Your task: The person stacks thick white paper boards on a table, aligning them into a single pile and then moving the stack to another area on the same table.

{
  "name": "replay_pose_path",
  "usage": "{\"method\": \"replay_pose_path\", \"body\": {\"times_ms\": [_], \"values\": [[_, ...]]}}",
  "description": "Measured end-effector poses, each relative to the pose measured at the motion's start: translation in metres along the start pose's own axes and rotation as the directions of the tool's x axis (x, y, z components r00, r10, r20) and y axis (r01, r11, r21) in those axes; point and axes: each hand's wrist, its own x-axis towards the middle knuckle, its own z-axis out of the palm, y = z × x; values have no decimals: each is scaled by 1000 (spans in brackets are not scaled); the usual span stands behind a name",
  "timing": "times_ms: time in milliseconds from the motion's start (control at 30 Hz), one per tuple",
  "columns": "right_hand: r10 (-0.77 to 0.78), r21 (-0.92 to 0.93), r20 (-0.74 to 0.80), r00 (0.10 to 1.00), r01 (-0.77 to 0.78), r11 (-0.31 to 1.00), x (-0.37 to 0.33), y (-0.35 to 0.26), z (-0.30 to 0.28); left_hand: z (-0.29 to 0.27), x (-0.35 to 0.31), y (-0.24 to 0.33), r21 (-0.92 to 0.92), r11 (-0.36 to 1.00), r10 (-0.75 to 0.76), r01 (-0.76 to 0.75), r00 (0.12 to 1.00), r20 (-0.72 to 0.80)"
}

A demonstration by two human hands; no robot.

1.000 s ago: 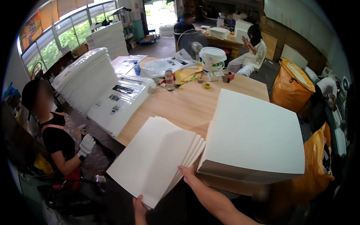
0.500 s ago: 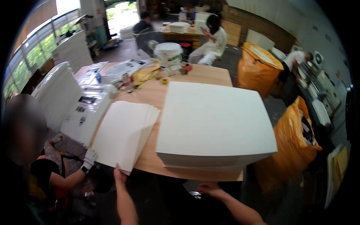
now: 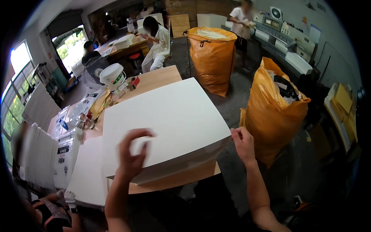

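Note:
A tall stack of large white sheets (image 3: 166, 120) stands on the wooden table in front of me. My left hand (image 3: 133, 156) hovers above its near left part, thumb and fingers curved in an open C with nothing between them; the fingertips are slightly blurred. At the stack's near right corner is my right hand (image 3: 243, 144), fingers curled together and the thumb side at the corner. Whether a sheet is pinched there cannot be made out. Left of the tall stack lies a lower pile of white sheets (image 3: 88, 170), with a co-worker's gloved hand (image 3: 70, 196) at its near edge.
Plastic-wrapped packs (image 3: 63, 154) stand on the left. Farther back on the table (image 3: 166, 77) are a white bucket (image 3: 113, 76) and small items. Two orange sacks (image 3: 270, 112) stand at right. Other people are by a back table and a machine (image 3: 286, 42).
My view has swung to the right. My left hand has left the lower pile and risen over the tall stack. My right hand has come up from below the table edge to the stack's right corner.

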Motion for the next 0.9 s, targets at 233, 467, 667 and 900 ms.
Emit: {"method": "replay_pose_path", "body": {"times_ms": [233, 467, 667, 900], "values": [[33, -241, 289, 957, 39, 970, 14, -10, -16, 122, 43, -38, 112, 984, 68, -138, 873, 483], [-64, -171, 236, 970, 107, 979, 36, -90, -4, 123, 27, -49, -109, 965, -191, 239, 925, 329], [124, 507, 203, 971, -213, 835, 47, -75, 29, 119, 42, -40, -169, 985, 56, 13, 917, 395], [173, 736, 408, 896, -435, 518, 55, -77, 25, 115, 37, -57, -174, 984, 100, -24, 892, 440]]}}
